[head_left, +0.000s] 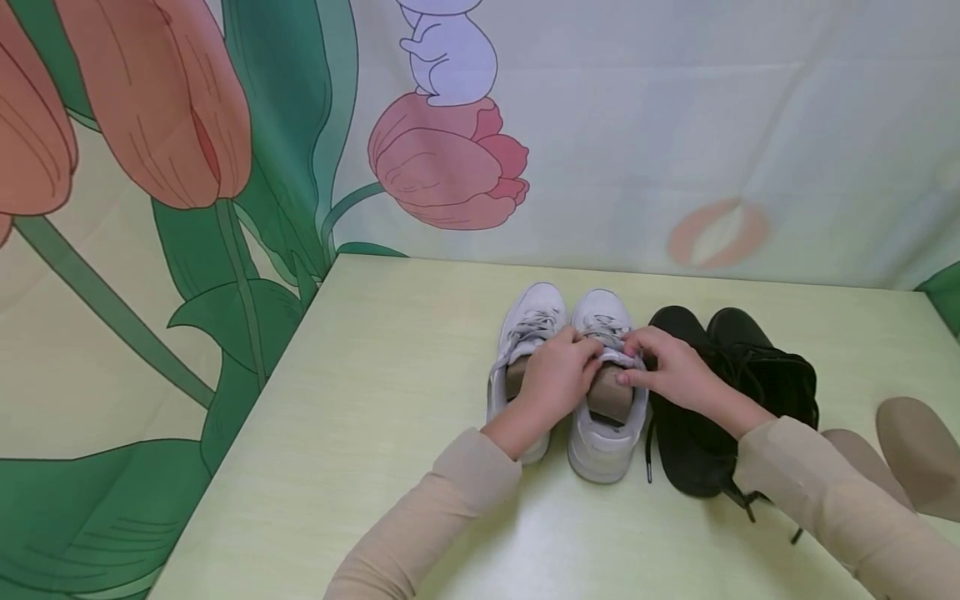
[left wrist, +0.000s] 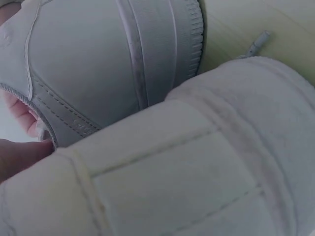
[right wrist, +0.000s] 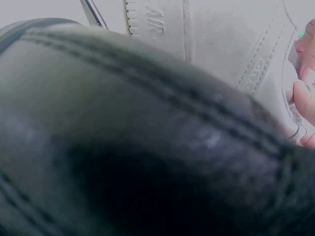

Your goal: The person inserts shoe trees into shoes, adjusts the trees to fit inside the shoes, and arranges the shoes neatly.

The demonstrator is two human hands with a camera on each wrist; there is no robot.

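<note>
Far left: backdrop (head_left: 622,125) printed with large coral tulips, falling behind the far edge of a pale desk (head_left: 337,400). Left part of the desk shows as bare surface.

Around the middle of the far edge, a white pair, toes toward that edge. First white sneaker (head_left: 546,302): grey laces, brown insert (head_left: 515,375) in its opening. Left hand (head_left: 558,371), beige sleeve, crosses over it, thumb and fingers pinching the second white sneaker (head_left: 600,454) near its tongue. That shoe stands just right of the first, with a brown insert (head_left: 611,392) inside; the right wrist view shows "AIR" lettering on its side.

Right hand (head_left: 671,367) comes in from the other side, finger and thumb clamped on the same sneaker's collar. Hands close, with a small gap between them.

Next, a black pair: left black shoe (head_left: 693,450) just beside the white one, right black shoe (head_left: 798,375) against it; loose laces trail toward the near edge.

Toward the right edge: two beige round-ended objects (head_left: 918,450), kind unclear, partly behind the right sleeve (head_left: 825,508).
</note>
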